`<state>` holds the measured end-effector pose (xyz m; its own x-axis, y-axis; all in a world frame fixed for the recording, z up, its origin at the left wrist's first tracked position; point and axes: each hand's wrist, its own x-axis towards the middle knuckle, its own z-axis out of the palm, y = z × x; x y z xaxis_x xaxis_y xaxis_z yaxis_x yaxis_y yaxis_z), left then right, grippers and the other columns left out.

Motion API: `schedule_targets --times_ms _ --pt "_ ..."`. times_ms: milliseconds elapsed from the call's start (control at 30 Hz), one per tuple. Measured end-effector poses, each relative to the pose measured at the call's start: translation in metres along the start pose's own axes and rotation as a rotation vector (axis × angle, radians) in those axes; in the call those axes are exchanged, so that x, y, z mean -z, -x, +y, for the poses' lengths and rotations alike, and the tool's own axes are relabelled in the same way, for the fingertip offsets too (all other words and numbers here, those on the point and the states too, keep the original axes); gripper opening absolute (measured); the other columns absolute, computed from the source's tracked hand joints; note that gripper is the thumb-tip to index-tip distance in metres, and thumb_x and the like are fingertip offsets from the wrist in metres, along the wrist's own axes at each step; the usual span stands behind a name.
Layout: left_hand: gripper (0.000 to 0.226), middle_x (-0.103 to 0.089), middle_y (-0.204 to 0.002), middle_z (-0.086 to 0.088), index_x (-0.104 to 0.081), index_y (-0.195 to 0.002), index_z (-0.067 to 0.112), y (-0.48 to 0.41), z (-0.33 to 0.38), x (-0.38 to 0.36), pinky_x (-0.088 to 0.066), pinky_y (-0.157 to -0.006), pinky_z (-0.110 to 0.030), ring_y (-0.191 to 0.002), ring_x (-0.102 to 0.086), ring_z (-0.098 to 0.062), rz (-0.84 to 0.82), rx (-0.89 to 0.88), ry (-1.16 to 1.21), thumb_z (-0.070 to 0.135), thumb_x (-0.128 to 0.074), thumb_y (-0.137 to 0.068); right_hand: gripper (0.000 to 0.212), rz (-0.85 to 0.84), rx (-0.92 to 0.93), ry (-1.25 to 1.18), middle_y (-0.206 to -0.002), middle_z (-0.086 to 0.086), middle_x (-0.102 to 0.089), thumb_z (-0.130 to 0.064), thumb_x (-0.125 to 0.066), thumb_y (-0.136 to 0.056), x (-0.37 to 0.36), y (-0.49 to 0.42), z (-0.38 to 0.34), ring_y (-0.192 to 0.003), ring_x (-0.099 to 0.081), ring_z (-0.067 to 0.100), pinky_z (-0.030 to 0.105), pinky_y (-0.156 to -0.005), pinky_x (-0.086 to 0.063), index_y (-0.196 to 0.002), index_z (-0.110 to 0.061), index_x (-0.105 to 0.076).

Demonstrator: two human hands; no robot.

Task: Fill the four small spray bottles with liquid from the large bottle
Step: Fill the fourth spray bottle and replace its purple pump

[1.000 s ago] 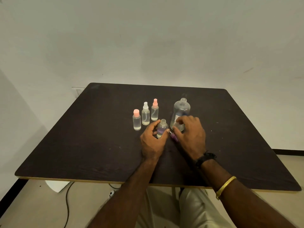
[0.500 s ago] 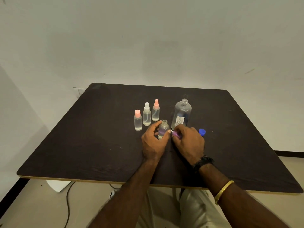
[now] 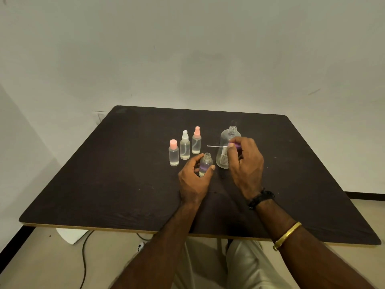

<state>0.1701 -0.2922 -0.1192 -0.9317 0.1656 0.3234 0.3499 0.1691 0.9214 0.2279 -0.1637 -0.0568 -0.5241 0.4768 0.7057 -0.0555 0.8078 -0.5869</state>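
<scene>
Head view: your right hand (image 3: 245,163) pinches the just-lifted purple sprayer (image 3: 234,144).
Your left hand (image 3: 192,180) grips the open bottle (image 3: 205,164); capping likely next.

**Nothing here is clear enough for you to read.**

The only printed thing in your view is the white label (image 3: 224,157) low on the large bottle (image 3: 227,138). It carries dark upright bars like a barcode and some fine lines, all too small and blurred to read. Your right hand (image 3: 246,163), pinching the purple spray top (image 3: 230,144), covers the label's right side. The open small bottle (image 3: 205,163) gripped by your left hand (image 3: 192,180) shows you no legible print at this size either.
</scene>
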Motion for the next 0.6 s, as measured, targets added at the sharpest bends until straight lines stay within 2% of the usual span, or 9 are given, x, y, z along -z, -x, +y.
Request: schedule_targets --times_ms 167,267,400,467,567,600 --pt "0.052 -0.065 -0.117 0.012 -0.064 -0.131 0.014 -0.0011 -0.0011 -0.0006 -0.047 -0.083 -0.001 -0.099 -0.057 0.024 -0.014 0.006 -0.004 0.025 -0.083 -0.084 0.007 -0.01 0.024 -0.025 -0.092 0.003 -0.061 -0.011 -0.059 -0.097 0.0008 0.0024 0.0027 -0.076 -0.057 0.011 0.024 -0.064 -0.051 -0.101 -0.009 -0.064" --pt "0.052 -0.068 -0.119 0.009 -0.064 -0.132 0.015 -0.0009 -0.0015 -0.0001 -0.048 -0.085 -0.002 -0.098 -0.058 0.023 -0.015 0.001 -0.005 0.026 -0.083 -0.084 0.011 -0.039 0.037 -0.005 -0.087 0.003 -0.059 -0.018 -0.055 -0.096 -0.0003 0.0056 0.0035 -0.072 -0.056 0.014 0.03 -0.061 -0.052 -0.097 -0.01 -0.062" --pt "0.052 -0.069 -0.121 0.008 -0.065 -0.131 0.015 -0.0005 -0.0012 0.0007 -0.05 -0.087 -0.005 -0.1 -0.06 0.017 -0.014 -0.018 0.003 0.025 -0.084 -0.083 0.016 -0.067 0.063 0.013 -0.088 0.001 -0.058 -0.024 -0.053 -0.095 -0.0006 0.0055 0.0 -0.073 -0.055 0.012 0.03 -0.062 -0.053 -0.098 -0.011 -0.062" --pt "0.052 -0.071 -0.12 0.007 -0.066 -0.13 0.015 -0.0006 -0.0016 0.0009 -0.051 -0.087 -0.007 -0.101 -0.063 0.015 -0.015 -0.028 0.01 0.026 -0.085 -0.082 0.016 -0.074 0.062 0.023 -0.096 0.003 -0.062 -0.021 -0.058 -0.096 -0.0014 0.0041 -0.0025 -0.081 -0.057 0.011 0.031 -0.069 -0.055 -0.107 -0.011 -0.063" --pt "0.053 -0.07 -0.119 0.011 -0.067 -0.129 0.015 0.0008 -0.0017 0.0008 -0.051 -0.086 -0.007 -0.102 -0.063 0.016 -0.024 -0.048 0.009 0.028 -0.086 -0.081 0.029 -0.133 0.044 -0.017 -0.118 0.004 -0.066 -0.017 -0.063 -0.097 -0.0043 0.0017 -0.005 -0.103 -0.062 0.012 0.033 -0.09 -0.057 -0.126 -0.012 -0.061" --pt "0.053 -0.07 -0.119 0.011 -0.067 -0.129 0.015 0.0012 -0.0017 0.0006 -0.052 -0.086 -0.008 -0.102 -0.063 0.015 -0.025 -0.054 0.009 0.028 -0.086 -0.081 0.032 -0.164 0.036 -0.033 -0.122 0.004 -0.066 -0.018 -0.063 -0.098 -0.0056 0.0011 -0.0051 -0.107 -0.063 0.013 0.034 -0.094 -0.056 -0.129 -0.013 -0.06"
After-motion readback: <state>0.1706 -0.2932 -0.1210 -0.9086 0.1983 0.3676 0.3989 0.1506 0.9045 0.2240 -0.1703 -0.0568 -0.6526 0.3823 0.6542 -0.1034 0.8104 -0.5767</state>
